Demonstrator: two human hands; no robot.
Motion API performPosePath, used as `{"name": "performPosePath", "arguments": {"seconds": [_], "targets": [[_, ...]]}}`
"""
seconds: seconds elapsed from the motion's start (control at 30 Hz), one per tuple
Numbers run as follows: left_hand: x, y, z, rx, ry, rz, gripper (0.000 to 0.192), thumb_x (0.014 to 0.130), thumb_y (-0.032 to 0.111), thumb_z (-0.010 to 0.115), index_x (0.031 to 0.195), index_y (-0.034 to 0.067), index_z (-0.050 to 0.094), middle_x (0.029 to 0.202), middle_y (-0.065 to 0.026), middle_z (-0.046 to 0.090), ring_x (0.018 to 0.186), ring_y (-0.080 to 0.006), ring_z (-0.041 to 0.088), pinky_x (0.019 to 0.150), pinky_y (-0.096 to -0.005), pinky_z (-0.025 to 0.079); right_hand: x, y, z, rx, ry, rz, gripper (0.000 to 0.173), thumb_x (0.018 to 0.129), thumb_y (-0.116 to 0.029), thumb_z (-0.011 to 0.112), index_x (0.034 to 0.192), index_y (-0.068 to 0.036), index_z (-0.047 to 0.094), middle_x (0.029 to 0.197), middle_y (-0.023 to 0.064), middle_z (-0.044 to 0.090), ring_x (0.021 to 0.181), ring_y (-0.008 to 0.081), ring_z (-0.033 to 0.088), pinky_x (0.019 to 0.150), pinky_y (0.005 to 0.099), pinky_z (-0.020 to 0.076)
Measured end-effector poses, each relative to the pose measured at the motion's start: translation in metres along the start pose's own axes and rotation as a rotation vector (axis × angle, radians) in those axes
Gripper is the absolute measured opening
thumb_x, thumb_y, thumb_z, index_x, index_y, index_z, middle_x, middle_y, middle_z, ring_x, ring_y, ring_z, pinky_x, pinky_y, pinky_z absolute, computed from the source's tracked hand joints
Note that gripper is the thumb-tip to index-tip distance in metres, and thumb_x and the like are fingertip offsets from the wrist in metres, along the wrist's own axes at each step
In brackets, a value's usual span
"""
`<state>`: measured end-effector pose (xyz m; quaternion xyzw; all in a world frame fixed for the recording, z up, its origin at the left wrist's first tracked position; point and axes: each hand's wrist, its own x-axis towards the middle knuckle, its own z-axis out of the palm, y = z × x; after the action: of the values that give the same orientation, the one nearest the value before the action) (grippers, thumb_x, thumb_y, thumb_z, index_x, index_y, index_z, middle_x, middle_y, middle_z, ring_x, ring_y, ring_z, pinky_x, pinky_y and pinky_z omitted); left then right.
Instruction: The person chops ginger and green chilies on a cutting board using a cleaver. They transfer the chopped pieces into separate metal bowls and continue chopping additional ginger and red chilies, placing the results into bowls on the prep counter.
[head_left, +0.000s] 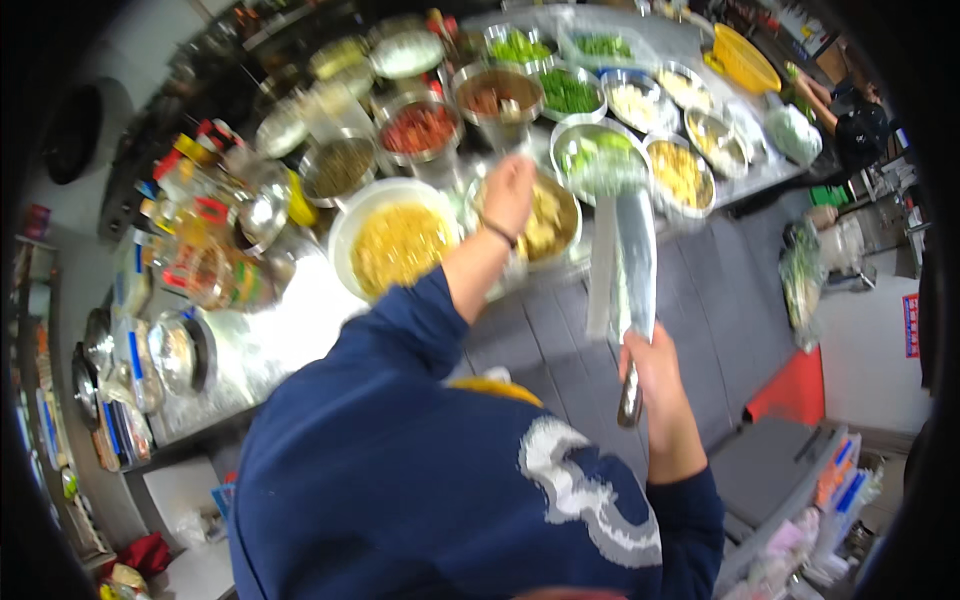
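My right hand (651, 360) grips the handle of a cleaver (636, 255), whose broad blade points away from me over the table's front edge. My left hand (510, 196) is raised above a metal bowl of pale yellow food pieces (547, 225); its fingers look curled, but blur hides whether something small is between them. Just left of that bowl stands a white bowl (341, 247) of yellow liquid, perhaps beaten egg. Beyond the blade is a metal bowl of cut green vegetables (600, 154). To its right is a bowl of yellowish pieces (679, 174).
Metal bowls of red pieces (418, 129), reddish-brown food (499, 97) and chopped greens (568, 91) stand farther back. Jars and bottles (210, 255) crowd the left. A yellow basket (746, 58) is at the back right, near another person (859, 124). Grey tiled floor (697, 277) lies below the table.
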<state>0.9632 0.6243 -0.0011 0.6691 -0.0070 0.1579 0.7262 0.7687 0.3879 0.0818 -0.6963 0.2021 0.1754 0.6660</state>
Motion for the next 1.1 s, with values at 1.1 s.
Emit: {"name": "performPosePath", "arguments": {"seconds": [1.1], "targets": [[-0.318,-0.023,0.166,0.295,-1.359,-0.468,0.037,0.094,0.032,0.061,0.125,0.013,0.055,0.115,0.0039,0.057,0.096,-0.0093,0.054,0.076,-0.0262,0.043,-0.434,0.38,-0.076,1.137,2.036,-0.393,0.026,0.09,-0.02,0.063,0.094,-0.007,0.041,0.064,0.0075,0.053,0.048,0.0188,0.053,0.045,0.0343,0.0465]]}}
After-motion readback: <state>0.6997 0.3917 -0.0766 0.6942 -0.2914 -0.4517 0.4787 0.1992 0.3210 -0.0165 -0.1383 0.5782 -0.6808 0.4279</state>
